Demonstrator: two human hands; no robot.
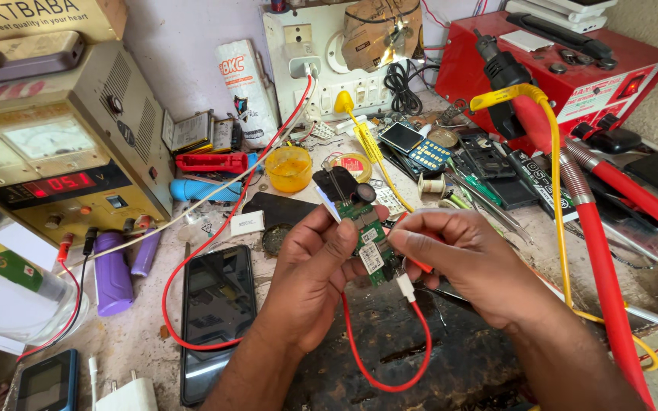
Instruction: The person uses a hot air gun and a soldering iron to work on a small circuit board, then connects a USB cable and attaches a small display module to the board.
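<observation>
Two hands meet mid-frame in my head view, above the bench (138,335). Left hand (317,266) fingers pinch the green circuit board (368,240) upright by its left edge; right hand (470,262) fingers grip a red probe lead (390,365) touching the board's right edge.

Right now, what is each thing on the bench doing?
Left hand: gripping the circuit board.
Circuit board: held up, tilted.
Right hand: pinching a red probe against the board.
Power supply: on, red digits lit.
Phone: flat, screen dark.
Yellow cup: upright.
</observation>
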